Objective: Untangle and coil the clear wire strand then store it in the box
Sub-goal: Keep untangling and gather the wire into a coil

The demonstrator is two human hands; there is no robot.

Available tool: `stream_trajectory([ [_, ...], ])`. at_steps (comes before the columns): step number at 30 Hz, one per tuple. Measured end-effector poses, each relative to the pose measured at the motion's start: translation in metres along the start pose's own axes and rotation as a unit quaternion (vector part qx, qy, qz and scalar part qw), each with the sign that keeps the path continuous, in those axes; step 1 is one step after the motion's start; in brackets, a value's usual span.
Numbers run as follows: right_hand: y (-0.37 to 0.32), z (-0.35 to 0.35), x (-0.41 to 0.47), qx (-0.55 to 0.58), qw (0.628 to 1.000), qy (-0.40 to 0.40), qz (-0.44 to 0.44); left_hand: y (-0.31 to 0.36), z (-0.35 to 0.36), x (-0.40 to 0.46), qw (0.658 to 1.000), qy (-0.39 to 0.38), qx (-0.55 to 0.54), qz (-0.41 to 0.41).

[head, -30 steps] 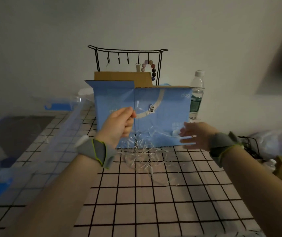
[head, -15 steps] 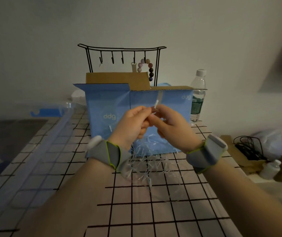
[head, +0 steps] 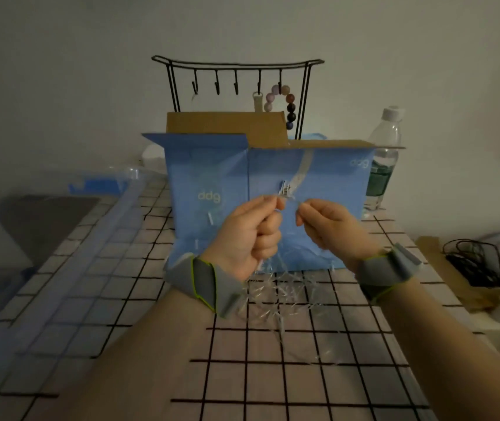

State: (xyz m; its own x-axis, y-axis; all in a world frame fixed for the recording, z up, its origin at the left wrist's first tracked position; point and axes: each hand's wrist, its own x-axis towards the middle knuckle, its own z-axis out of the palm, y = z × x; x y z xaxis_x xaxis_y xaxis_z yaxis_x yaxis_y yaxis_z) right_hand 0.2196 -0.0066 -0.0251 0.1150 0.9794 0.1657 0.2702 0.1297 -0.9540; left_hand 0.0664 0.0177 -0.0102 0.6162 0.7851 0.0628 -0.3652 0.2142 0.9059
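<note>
Head view: the left hand [head: 253, 235] and right hand [head: 327, 227] each pinch the wire [head: 282, 287] in curled fingers, raised before the blue box [head: 212, 177] mid-counter [head: 273, 375]; its tangle hangs down to the counter.

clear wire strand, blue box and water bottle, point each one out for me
clear wire strand [head: 276, 287]: head view, on the tangle hanging below the hands
blue box [head: 209, 171]: head view, on its front face
water bottle [head: 383, 153]: head view, on its body
</note>
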Motion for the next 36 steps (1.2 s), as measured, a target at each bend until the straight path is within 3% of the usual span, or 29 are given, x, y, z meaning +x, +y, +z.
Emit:
stream_trajectory([
  [6, 0.042, 0.031, -0.005, -0.217, 0.975, -0.003, -0.044, -0.023, -0.024, -0.009, 0.992, 0.095, -0.069, 0.054],
  [10, 0.055, 0.05, -0.01, -0.36, 0.926, -0.041, -0.102, -0.035, -0.029, 0.0, 0.984, 0.123, -0.079, 0.101],
  [15, 0.056, 0.048, -0.018, -0.489, 0.86, -0.117, -0.086, -0.042, -0.039, 0.003, 0.985, 0.139, -0.046, 0.094],
  [20, 0.04, 0.046, -0.033, -0.445, 0.865, -0.184, -0.142, -0.055, -0.046, -0.011, 0.981, 0.133, 0.119, 0.076],
  [25, 0.023, 0.039, -0.044, -0.434, 0.874, -0.129, -0.173, -0.053, -0.042, -0.014, 0.962, 0.12, 0.215, 0.12],
  [29, 0.022, 0.028, -0.044, -0.444, 0.879, -0.032, -0.168, -0.056, -0.037, -0.018, 0.964, 0.134, 0.193, 0.128],
  [32, 0.026, 0.024, -0.039, -0.386, 0.9, 0.046, -0.196, -0.05, -0.033, -0.021, 0.98, 0.128, 0.091, 0.125],
  [36, 0.023, 0.032, -0.041, -0.28, 0.93, 0.032, -0.236, -0.051, -0.033, -0.022, 0.981, 0.139, 0.059, 0.121],
])
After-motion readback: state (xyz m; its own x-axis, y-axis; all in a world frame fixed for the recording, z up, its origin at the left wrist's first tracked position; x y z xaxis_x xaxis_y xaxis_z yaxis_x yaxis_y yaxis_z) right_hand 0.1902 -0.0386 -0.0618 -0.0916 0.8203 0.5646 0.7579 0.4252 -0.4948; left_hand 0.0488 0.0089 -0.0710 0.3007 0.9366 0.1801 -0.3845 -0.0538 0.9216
